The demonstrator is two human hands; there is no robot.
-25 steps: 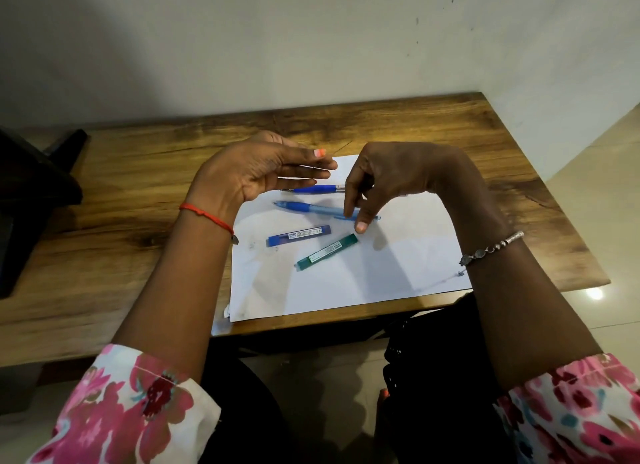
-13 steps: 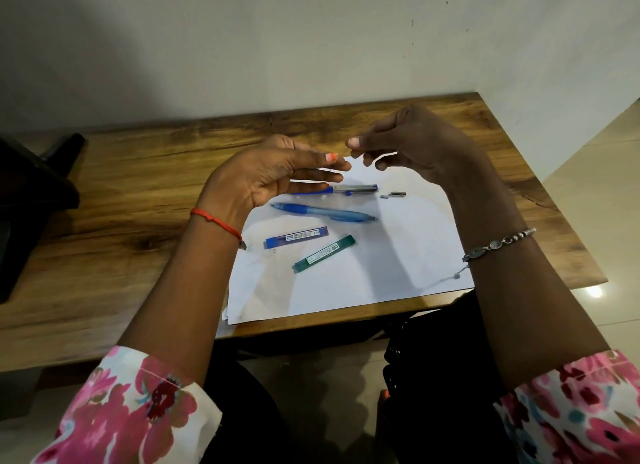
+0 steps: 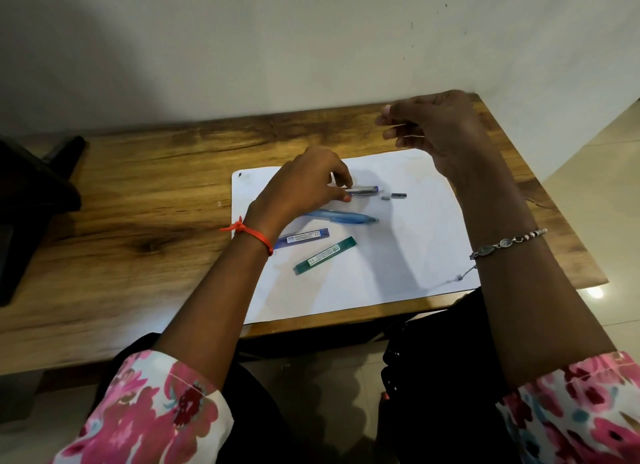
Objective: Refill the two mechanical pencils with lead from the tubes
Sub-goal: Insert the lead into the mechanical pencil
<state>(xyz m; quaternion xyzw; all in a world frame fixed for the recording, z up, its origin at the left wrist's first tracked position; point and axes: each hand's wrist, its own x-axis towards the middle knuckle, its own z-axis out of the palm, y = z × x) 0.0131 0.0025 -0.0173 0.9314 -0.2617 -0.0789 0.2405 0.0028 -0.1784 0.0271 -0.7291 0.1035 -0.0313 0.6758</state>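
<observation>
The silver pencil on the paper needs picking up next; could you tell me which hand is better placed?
Left. The left hand is down at the silver pencil, fingers on its barrel; the right hand is raised, pinching something thin.

Silver-and-blue mechanical pencil (image 3: 363, 190): laid flat on the white paper (image 3: 415, 255), lengthwise left to right, its left end pinched under the fingertips of the left hand (image 3: 304, 186). Its cap (image 3: 398, 196) and a small grey piece (image 3: 385, 197) are seen detached, just right of its open end

Blue mechanical pencil (image 3: 341, 217): laid flat, slightly tilted, just nearer than the left hand, partly hidden by the wrist

Blue lead tube (image 3: 304, 236): flat, labelled, beside the left wrist

Green lead tube (image 3: 325, 256): flat, labelled, angled, nearer than the blue tube

Lead (image 3: 367, 132): a thin dark stick, pinched in the raised right hand (image 3: 440, 131), slanting down-left from the fingertips
</observation>
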